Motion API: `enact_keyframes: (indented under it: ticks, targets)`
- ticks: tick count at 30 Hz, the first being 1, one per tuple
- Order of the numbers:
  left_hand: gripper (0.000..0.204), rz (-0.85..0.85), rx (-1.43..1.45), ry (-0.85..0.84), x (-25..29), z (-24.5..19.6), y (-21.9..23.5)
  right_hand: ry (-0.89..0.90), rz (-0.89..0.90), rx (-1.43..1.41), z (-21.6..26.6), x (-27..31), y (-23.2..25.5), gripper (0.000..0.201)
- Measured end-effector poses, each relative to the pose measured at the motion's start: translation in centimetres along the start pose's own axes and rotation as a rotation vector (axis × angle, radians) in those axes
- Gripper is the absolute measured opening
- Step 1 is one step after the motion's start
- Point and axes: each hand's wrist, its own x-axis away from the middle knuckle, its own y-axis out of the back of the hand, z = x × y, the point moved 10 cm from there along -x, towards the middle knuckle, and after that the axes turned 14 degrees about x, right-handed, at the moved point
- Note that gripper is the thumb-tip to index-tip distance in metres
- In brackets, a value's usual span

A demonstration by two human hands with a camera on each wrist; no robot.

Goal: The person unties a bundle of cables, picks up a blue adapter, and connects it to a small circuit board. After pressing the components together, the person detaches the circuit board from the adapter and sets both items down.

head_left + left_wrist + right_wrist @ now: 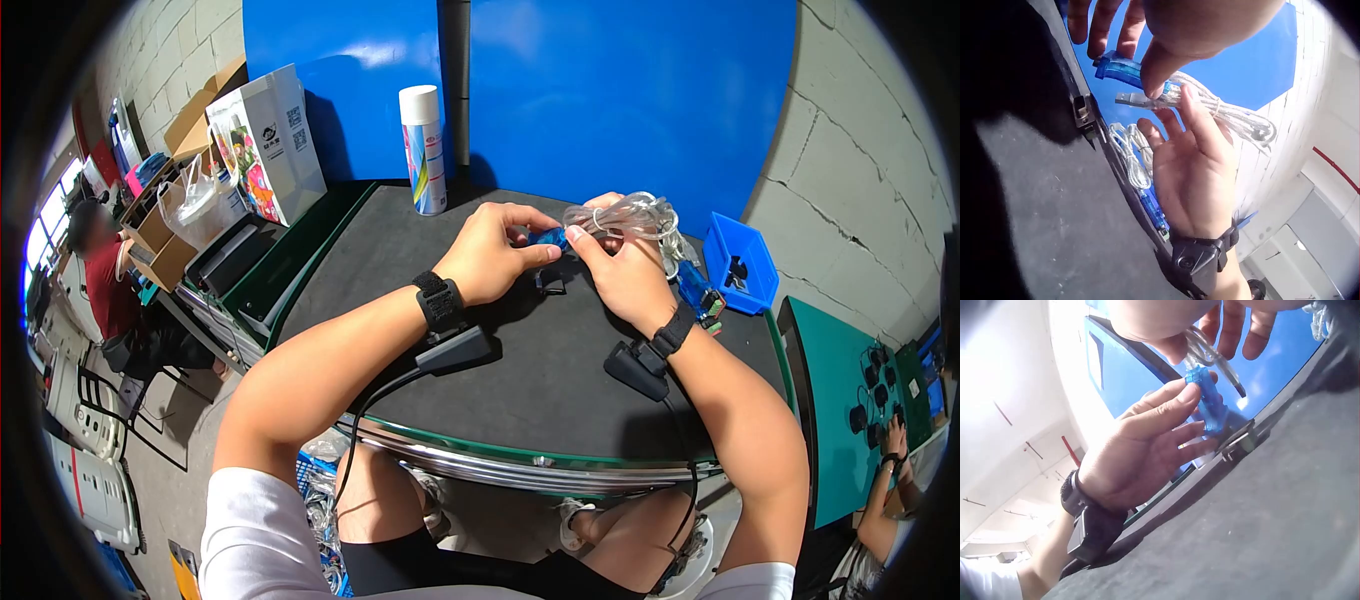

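Above the dark mat, the left hand (488, 252) pinches a translucent blue connector (547, 237) between thumb and fingers; the same blue connector (1210, 403) shows in the right wrist view. The right hand (632, 272) grips the coiled clear cable (632, 216) joined to it, close beside the left fingertips. In the left wrist view a metal USB plug (1130, 99) sticks out beside the blue connector (1124, 70), and the coil (1241, 119) is tied with a band. A small black piece (549, 284) lies on the mat below the hands.
Another cable with a blue connector (694, 286) lies right of the hands, beside a blue bin (741, 262) holding small black parts. A spray can (423, 150) stands at the mat's back. Boxes and a bag (262, 150) are at left. Other people are at both sides.
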Motion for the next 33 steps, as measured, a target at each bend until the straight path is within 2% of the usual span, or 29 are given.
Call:
enact_keyframes:
  ticks: [2,5,9,11,15,20,23,28,33]
  targets:
    - [0.031,0.007,0.020,-0.012,-0.1,0.2,-0.1,0.125,-0.044,0.140,1.0,0.0,0.2,0.016]
    - [0.031,0.019,0.036,-0.042,-0.1,0.1,-0.3,0.174,-0.098,0.172,1.2,0.0,0.3,0.015]
    - [0.029,0.028,0.083,-0.011,-0.1,0.3,-0.4,0.099,-0.067,0.131,1.1,0.0,0.4,0.018]
    - [0.028,0.025,0.102,0.011,-0.1,0.5,-0.4,0.092,-0.067,0.020,0.4,-0.1,0.0,0.022]
    - [0.027,0.007,0.136,0.018,-0.2,0.8,-0.1,0.071,-0.021,0.079,0.0,-0.2,-0.4,0.028]
    - [0.028,0.033,0.188,0.059,-0.2,0.9,-0.3,0.024,0.028,0.100,0.1,0.1,-0.7,0.046]
    - [0.025,0.034,0.223,0.051,-0.5,1.5,-0.4,0.076,0.023,0.060,0.1,-0.1,-1.0,0.049]
    - [0.021,0.007,0.403,0.076,-0.5,1.6,-0.4,0.049,0.073,0.011,0.4,0.1,-1.3,0.043]
    - [0.029,0.035,0.488,0.164,-0.5,2.5,-0.8,0.056,0.070,0.045,0.3,0.1,-1.4,0.041]
